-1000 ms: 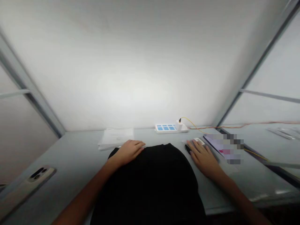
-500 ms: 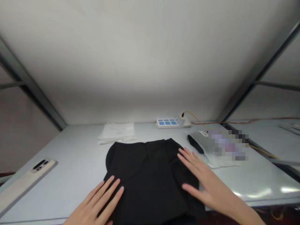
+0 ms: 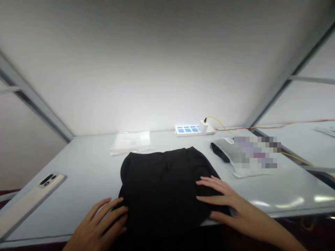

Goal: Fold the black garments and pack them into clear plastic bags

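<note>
A folded black garment [image 3: 162,188] lies on the table in front of me, its lower part running over the front edge; which kind of garment it is I cannot tell. At its left side rests my left hand [image 3: 98,223], fingers apart, the tips on the cloth's edge. My right hand [image 3: 227,202] lies across the right side of the cloth with fingers spread, its thumb near the table's front edge. Neither hand grips anything.
A white-grey table [image 3: 83,181] backs onto a pale wall. On it are a flat clear plastic packet [image 3: 132,142], a power strip [image 3: 188,130] with a plug and yellow cable, a plastic bag [image 3: 243,164] with dark contents, and a long pale phone-like device [image 3: 28,205].
Both hands have moved a little towards me along the garment's sides, the right one more clearly. The view has shifted slightly and the wall looks brighter behind the power strip.
</note>
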Motion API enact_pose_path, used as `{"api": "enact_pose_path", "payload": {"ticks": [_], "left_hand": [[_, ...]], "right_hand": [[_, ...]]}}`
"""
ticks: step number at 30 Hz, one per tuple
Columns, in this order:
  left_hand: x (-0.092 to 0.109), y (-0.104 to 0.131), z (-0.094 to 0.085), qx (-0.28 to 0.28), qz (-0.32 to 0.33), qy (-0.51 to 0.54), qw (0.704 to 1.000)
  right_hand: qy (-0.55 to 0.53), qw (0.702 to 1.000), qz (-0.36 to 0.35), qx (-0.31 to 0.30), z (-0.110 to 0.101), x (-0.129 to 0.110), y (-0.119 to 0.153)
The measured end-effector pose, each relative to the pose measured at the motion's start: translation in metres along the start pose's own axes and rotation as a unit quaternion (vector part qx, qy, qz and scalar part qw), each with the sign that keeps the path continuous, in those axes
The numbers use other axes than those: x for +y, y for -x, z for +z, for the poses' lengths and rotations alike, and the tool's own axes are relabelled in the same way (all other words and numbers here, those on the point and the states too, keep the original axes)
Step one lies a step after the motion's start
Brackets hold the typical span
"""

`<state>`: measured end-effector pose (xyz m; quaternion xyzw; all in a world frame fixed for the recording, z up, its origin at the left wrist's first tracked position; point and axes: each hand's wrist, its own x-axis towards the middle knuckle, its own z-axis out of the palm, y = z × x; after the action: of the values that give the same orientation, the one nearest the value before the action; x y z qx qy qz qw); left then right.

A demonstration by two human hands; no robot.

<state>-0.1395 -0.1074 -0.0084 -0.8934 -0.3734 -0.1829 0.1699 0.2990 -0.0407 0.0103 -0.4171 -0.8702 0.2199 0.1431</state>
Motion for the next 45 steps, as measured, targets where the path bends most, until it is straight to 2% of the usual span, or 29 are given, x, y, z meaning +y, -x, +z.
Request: {"api": "enact_pose_path", "payload": {"ticks": [5, 8, 12, 15, 18, 20, 22, 25, 27, 29, 32, 34, 36, 37, 38, 40, 42, 43, 45], "left_hand": [[-0.008, -0.007, -0.008, 0.01, -0.067, 0.047, 0.997], [-0.011, -0.011, -0.014, 0.063, -0.126, 0.041, 0.989], [-0.009, -0.016, -0.01, 0.124, -0.253, 0.016, 0.959], [-0.011, -0.03, -0.007, 0.141, -0.293, 0.031, 0.945], [-0.021, -0.046, -0.01, 0.086, -0.335, 0.088, 0.934], [-0.028, -0.054, -0.016, 0.013, -0.35, 0.128, 0.928], [-0.033, -0.058, -0.021, -0.036, -0.345, 0.144, 0.927], [-0.04, -0.06, -0.027, -0.052, -0.32, 0.149, 0.934], [-0.043, -0.062, -0.03, -0.051, -0.315, 0.189, 0.929], [-0.047, -0.067, -0.032, -0.057, -0.327, 0.271, 0.903], [-0.056, -0.081, -0.026, -0.045, -0.398, 0.395, 0.827], [-0.065, -0.092, -0.016, -0.024, -0.464, 0.437, 0.77], [-0.077, -0.103, 0.0, -0.014, -0.508, 0.432, 0.745], [-0.083, -0.108, 0.008, -0.023, -0.515, 0.409, 0.753], [-0.089, -0.111, 0.017, -0.04, -0.51, 0.371, 0.775], [-0.094, -0.115, 0.03, -0.061, -0.464, 0.248, 0.848], [-0.088, -0.117, 0.039, -0.034, -0.38, 0.103, 0.919], [-0.081, -0.118, 0.041, -0.008, -0.328, 0.05, 0.943], [-0.063, -0.124, 0.044, 0.022, -0.221, 0.01, 0.975]], "right_hand": [[-0.011, 1.0, 0.002, -0.023, -0.008, -0.003, 0.001], [0.005, 1.0, 0.006, -0.021, -0.007, -0.003, 0.0], [-0.063, 0.997, 0.011, 0.04, -0.002, 0.002, -0.007], [-0.142, 0.98, 0.065, 0.127, -0.001, 0.006, -0.016], [-0.166, 0.955, 0.13, 0.209, -0.002, 0.005, -0.027], [-0.168, 0.945, 0.143, 0.242, -0.003, 0.003, -0.035], [-0.169, 0.939, 0.143, 0.264, -0.005, 0.001, -0.043], [-0.163, 0.934, 0.139, 0.285, -0.007, -0.002, -0.052], [-0.155, 0.934, 0.138, 0.292, -0.009, -0.003, -0.056], [-0.15, 0.934, 0.13, 0.297, -0.012, -0.006, -0.059], [-0.141, 0.934, 0.116, 0.307, -0.018, -0.005, -0.067], [-0.128, 0.932, 0.111, 0.321, -0.022, 0.002, -0.078], [-0.105, 0.935, 0.114, 0.318, -0.025, 0.012, -0.093], [-0.084, 0.94, 0.116, 0.309, -0.025, 0.017, -0.099], [-0.055, 0.944, 0.113, 0.304, -0.024, 0.02, -0.105], [0.026, 0.943, 0.086, 0.319, -0.02, 0.019, -0.112], [0.104, 0.928, 0.028, 0.358, -0.014, 0.006, -0.113], [0.133, 0.921, -0.006, 0.365, -0.01, -0.002, -0.112], [0.175, 0.928, -0.064, 0.322, -0.001, -0.02, -0.11]]}}
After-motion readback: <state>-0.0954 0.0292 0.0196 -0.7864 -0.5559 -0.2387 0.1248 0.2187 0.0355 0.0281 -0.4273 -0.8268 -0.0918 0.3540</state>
